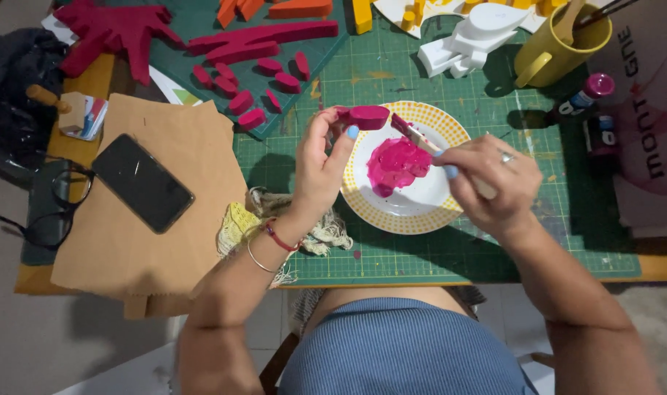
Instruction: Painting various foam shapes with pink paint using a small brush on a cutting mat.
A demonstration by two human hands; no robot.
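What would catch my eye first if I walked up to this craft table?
Probably the pool of magenta paint on the dotted plate at the centre of the green mat. Just above it, the left hand pinches a small magenta piece in its fingers, while the right hand points a brush at it. More magenta pieces lie on a board at the upper left.
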